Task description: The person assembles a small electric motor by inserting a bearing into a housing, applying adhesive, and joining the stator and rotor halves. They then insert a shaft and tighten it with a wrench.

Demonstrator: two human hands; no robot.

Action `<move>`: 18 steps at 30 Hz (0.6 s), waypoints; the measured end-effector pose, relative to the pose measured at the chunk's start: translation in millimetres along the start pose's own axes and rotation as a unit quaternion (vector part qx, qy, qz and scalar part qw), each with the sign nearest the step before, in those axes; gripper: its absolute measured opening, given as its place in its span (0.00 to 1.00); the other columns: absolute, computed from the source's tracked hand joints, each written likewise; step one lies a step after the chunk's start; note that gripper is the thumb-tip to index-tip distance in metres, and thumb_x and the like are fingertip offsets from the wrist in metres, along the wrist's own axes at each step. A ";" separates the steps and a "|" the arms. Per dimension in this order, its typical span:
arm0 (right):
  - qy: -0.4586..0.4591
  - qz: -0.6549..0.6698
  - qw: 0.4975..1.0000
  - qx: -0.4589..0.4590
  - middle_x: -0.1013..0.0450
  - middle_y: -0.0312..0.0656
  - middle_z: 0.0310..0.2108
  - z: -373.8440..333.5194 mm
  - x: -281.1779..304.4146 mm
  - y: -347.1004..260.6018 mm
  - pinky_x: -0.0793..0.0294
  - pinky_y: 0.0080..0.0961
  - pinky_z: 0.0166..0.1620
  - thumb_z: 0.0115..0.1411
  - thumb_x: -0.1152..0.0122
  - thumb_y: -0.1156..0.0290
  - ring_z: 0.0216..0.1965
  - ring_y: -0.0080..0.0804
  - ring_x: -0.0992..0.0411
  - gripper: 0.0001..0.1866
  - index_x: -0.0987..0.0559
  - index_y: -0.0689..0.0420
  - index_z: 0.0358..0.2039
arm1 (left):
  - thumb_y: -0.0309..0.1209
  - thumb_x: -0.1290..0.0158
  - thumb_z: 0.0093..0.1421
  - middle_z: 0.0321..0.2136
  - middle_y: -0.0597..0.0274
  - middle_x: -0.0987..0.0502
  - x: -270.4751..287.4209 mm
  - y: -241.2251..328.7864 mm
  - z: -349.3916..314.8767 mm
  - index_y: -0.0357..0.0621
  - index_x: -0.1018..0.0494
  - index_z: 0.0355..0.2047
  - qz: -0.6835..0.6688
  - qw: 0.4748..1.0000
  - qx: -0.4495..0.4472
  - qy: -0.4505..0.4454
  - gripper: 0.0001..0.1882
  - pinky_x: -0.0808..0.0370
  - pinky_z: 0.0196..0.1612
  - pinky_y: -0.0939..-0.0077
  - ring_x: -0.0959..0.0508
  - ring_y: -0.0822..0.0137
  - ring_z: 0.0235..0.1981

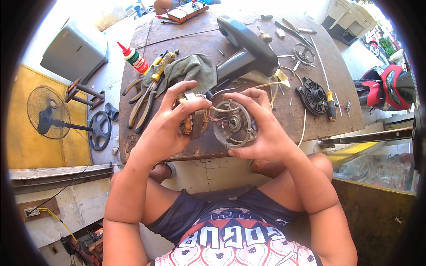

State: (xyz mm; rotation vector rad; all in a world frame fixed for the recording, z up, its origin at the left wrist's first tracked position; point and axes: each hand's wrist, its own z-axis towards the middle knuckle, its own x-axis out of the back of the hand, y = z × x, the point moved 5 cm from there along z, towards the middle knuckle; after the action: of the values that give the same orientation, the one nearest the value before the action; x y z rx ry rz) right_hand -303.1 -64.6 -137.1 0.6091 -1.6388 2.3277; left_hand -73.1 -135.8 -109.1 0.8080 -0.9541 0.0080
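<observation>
My left hand (167, 128) grips a fan motor stator (191, 120) with copper windings, fingers wrapped over its top. My right hand (262, 128) holds the round grey metal motor end cover (233, 124) with a bearing at its centre, thumb under its lower rim. Thin coloured wires (217, 113) run between the stator and the cover. Both parts are held close together just above the near edge of the worn wooden table (177, 37).
On the table lie a dark fan housing (246, 48), a grey-green rag (188, 68), pliers with yellow handles (146, 93), a red-capped glue bottle (135, 58), a black round cover (314, 95), a screwdriver (330, 104). A standing fan (46, 116) is on the floor at left, a red scooter (390, 88) at right.
</observation>
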 end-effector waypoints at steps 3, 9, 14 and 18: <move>-0.005 -0.013 1.000 -0.009 0.38 0.54 0.65 0.3 0.5 -0.2 0.33 0.46 0.74 0.38 0.14 0.65 0.70 0.55 0.38 0.59 0.29 0.50 0.75 | 0.17 0.31 0.46 0.66 0.49 0.28 -2.0 -1.7 -1.4 0.52 0.22 0.61 -0.068 0.997 0.039 0.012 0.38 0.28 0.71 0.47 0.32 0.39 0.72; -0.020 -0.019 1.000 -0.011 0.39 0.55 0.65 -1.8 -2.3 -0.8 0.30 0.47 0.73 0.39 0.15 0.66 0.70 0.57 0.38 0.59 0.29 0.50 0.75 | 0.31 0.25 0.55 0.60 0.53 0.21 -14.6 -0.3 0.2 0.54 0.20 0.56 -0.081 0.995 0.020 0.045 0.28 0.35 0.73 0.43 0.35 0.42 0.73; -0.030 -0.001 0.999 -0.024 0.38 0.55 0.63 -3.9 -4.7 -1.3 0.31 0.45 0.72 0.39 0.13 0.64 0.69 0.55 0.37 0.59 0.29 0.51 0.75 | 0.28 0.22 0.52 0.55 0.54 0.25 -19.8 0.6 3.2 0.51 0.18 0.47 0.061 0.989 -0.010 0.135 0.23 0.27 0.64 0.50 0.30 0.47 0.68; 0.029 -0.001 0.999 -0.033 0.36 0.51 0.62 -4.5 -4.7 -0.3 0.32 0.43 0.71 0.38 0.08 0.63 0.67 0.50 0.37 0.60 0.27 0.51 0.74 | 0.27 0.23 0.50 0.57 0.53 0.26 -22.9 12.4 4.1 0.51 0.20 0.50 0.062 0.988 0.003 0.139 0.27 0.28 0.65 0.50 0.30 0.46 0.67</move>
State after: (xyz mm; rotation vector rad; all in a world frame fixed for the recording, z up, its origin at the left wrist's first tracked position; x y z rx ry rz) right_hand -299.8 -60.0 -140.3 0.5227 -1.6804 2.2590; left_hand -94.1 -121.9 -116.9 0.7292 -0.7384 0.2258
